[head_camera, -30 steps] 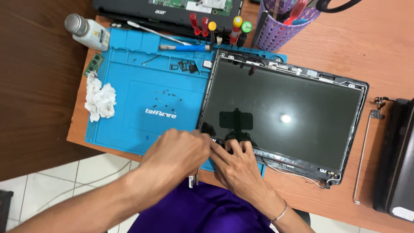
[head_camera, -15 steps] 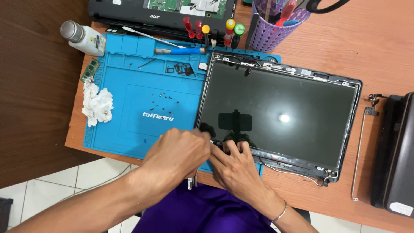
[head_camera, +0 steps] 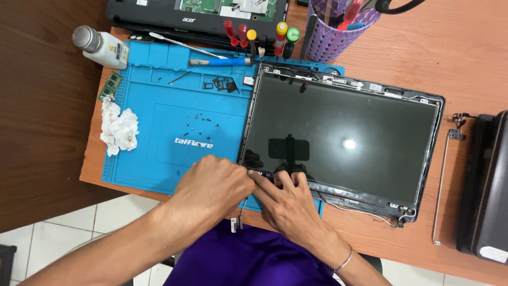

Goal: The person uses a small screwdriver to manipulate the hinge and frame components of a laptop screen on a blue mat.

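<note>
A bare laptop display [head_camera: 344, 132] in its dark lid frame lies on the desk, partly over a blue work mat [head_camera: 159, 106]. Both hands meet at its near left corner. My left hand [head_camera: 211, 185] is curled there, its fingers closed around the top of a thin metal hinge bracket [head_camera: 239, 214] that hangs down past the desk edge. My right hand [head_camera: 288, 204] lies on the display's near edge, fingertips pressed on the frame corner beside my left fingers. The corner itself is hidden under the fingers.
Several tiny screws [head_camera: 198, 122] lie on the mat. A crumpled tissue [head_camera: 119, 130], a white bottle [head_camera: 100, 46] and a memory stick [head_camera: 109, 86] are at the left. Screwdrivers [head_camera: 254, 37], a purple pen basket [head_camera: 338, 32] and an opened laptop base [head_camera: 196, 16] are behind. Another hinge bracket [head_camera: 444, 175] lies right.
Both hands stay at the display's near left corner with only slight finger movement. The view has shifted a little.
</note>
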